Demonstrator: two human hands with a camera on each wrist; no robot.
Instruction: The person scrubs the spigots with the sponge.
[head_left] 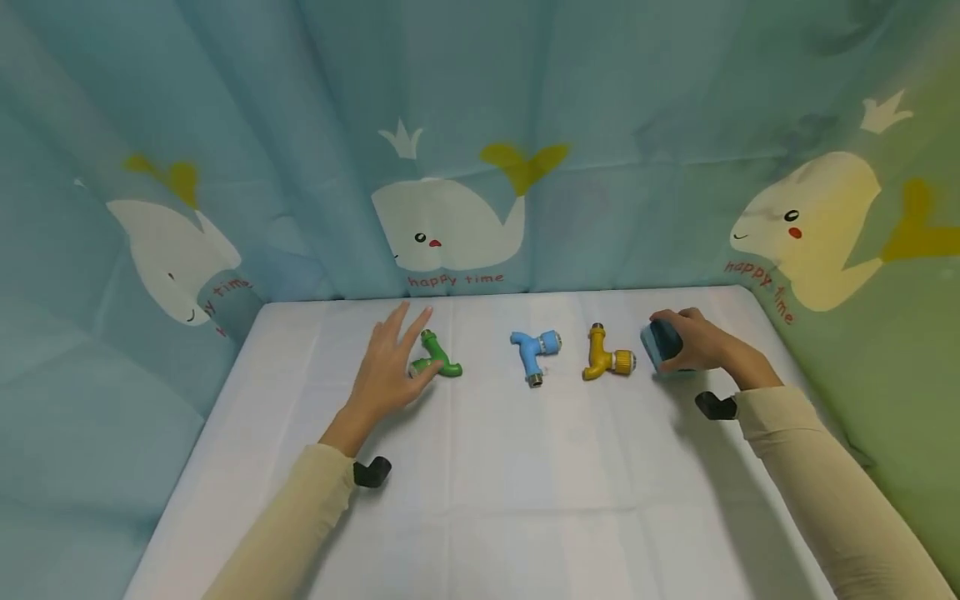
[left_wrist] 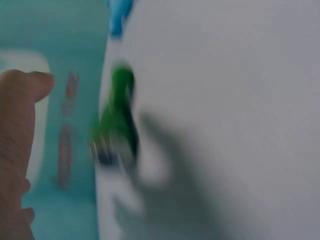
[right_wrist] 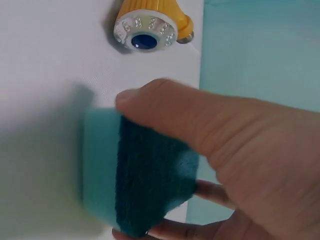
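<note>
1. Two hands are in play over the white worktop [head_left: 525,467], and the right hand [head_left: 701,343] has the sponge [right_wrist: 150,175], pinched between thumb and fingers at the right end of the row!
2. That sponge's longer visible side runs from thumb to fingertips, dark scouring layer against pale blue foam; whether it touches the worktop, I cannot tell.
3. Over on the left, the left hand [head_left: 386,367] is spread wide, gripping nothing, right by the green tap [head_left: 444,361].
4. Here's the key line: the green tap lies just to that hand's right, its body slanting from threaded end, far left, to spout, near right; the left hand is clearly nearer.
5. Between the hands sit the blue tap [head_left: 528,350] and the yellow tap [head_left: 597,357], the yellow one beside the sponge.
6. Lettering now: red "happy time" [head_left: 456,280] under each whale [head_left: 453,225] on the curtain [head_left: 637,225], blurred in the left wrist view. No brand is readable on taps or sponge.
</note>
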